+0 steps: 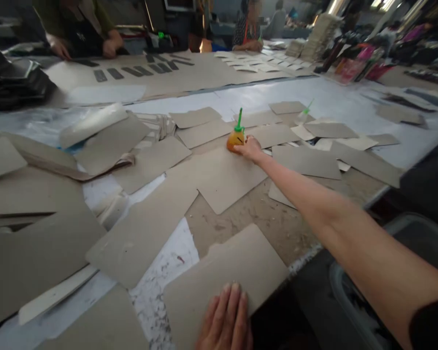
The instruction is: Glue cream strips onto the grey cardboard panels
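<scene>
My right hand (pixel 252 148) reaches far out over the table with its fingers closed around a small squeeze bottle (pixel 235 139). The bottle is orange-yellow below, with a green cap and a thin green nozzle pointing up. It stands upright at the far edge of a grey-beige cardboard sheet (pixel 229 182). Close to me, my left hand (pixel 226 321) lies flat on another cardboard piece (pixel 222 272) at the table's near edge, fingers stretched out and side by side. Nothing shows in its grip.
Loose cardboard sheets (pixel 138 228) overlap across the table. A second green-tipped bottle (pixel 305 114) stands farther back. Two people (pixel 82 29) are at a table behind, where dark strips (pixel 131 71) lie on a board. A plastic bin (pixel 416 233) sits below the right edge.
</scene>
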